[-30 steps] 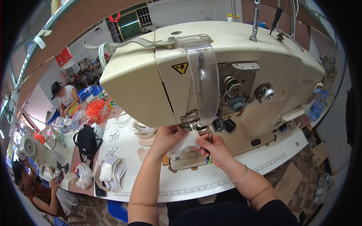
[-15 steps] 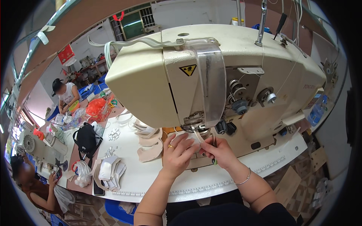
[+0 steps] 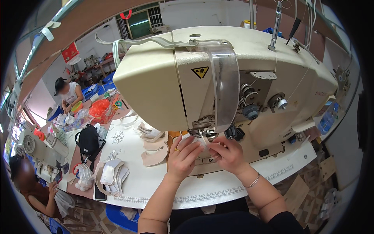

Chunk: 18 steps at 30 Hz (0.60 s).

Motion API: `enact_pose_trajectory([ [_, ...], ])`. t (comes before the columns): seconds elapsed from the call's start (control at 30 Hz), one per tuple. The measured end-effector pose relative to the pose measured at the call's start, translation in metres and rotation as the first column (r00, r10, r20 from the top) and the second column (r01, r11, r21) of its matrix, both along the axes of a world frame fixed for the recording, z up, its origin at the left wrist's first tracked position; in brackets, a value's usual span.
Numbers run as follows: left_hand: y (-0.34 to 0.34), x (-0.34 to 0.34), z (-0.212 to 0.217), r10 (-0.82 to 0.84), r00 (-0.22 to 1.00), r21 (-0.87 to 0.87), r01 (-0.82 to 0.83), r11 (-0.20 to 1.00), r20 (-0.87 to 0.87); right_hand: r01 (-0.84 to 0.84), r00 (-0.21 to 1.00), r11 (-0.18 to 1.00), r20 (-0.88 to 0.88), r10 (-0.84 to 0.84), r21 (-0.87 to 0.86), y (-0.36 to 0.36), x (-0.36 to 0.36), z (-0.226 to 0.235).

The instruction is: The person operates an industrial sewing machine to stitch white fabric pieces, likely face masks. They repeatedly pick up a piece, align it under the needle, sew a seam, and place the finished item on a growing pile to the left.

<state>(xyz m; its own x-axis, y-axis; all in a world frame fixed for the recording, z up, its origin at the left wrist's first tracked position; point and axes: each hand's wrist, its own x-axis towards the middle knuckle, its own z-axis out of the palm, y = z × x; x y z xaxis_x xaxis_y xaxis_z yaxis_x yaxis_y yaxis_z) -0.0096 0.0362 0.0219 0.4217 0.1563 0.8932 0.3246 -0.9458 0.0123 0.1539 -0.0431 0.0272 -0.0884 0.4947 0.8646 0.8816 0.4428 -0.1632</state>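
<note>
Under the needle area of a large cream sewing machine (image 3: 152, 89), a narrow white strip (image 3: 205, 141) runs between my hands. My left hand (image 3: 182, 159), wearing a ring, has its fingers bent together against the white piece, just left of the presser foot (image 3: 209, 134). From the right, my right hand (image 3: 229, 156) pinches the strip's near part between thumb and fingers. Its palm side is hidden, so I cannot see whether it also holds a tool. Both hands are close to the machine bed.
Left of the machine lie stacked beige cut pieces (image 3: 154, 156), a pile of white pieces (image 3: 113, 177), small metallic-looking bits (image 3: 117, 136) and a black backpack (image 3: 89, 144). A measuring tape (image 3: 233, 192) edges the white table. Two people work at the left.
The dark tool with a green end that showed in my right hand no longer shows. My right hand has turned and its fingers are now closer to the strip by the presser foot.
</note>
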Motion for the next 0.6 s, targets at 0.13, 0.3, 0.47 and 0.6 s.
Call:
enact_pose_trajectory([
  [0.13, 0.001, 0.001, 0.002, -0.031, 0.999, -0.027, 0.032, 0.999, 0.022, 0.016, 0.999, 0.999, 0.050, -0.019, 0.052, 0.005, 0.001, 0.002],
  [0.3, 0.010, -0.001, 0.007, -0.086, 0.995, -0.115, 0.091, 0.989, 0.047, 0.011, 0.998, 0.997, 0.057, -0.015, 0.073, 0.009, -0.004, 0.008],
  [0.47, 0.021, 0.001, 0.011, -0.190, 0.979, -0.167, 0.199, 0.966, 0.073, 0.026, 0.999, 0.997, 0.038, -0.029, 0.077, 0.012, -0.006, 0.008],
  [0.6, 0.030, 0.002, 0.011, -0.270, 0.956, -0.174, 0.287, 0.942, 0.114, 0.054, 0.997, 0.997, 0.043, -0.057, 0.055, 0.008, -0.008, 0.009],
])
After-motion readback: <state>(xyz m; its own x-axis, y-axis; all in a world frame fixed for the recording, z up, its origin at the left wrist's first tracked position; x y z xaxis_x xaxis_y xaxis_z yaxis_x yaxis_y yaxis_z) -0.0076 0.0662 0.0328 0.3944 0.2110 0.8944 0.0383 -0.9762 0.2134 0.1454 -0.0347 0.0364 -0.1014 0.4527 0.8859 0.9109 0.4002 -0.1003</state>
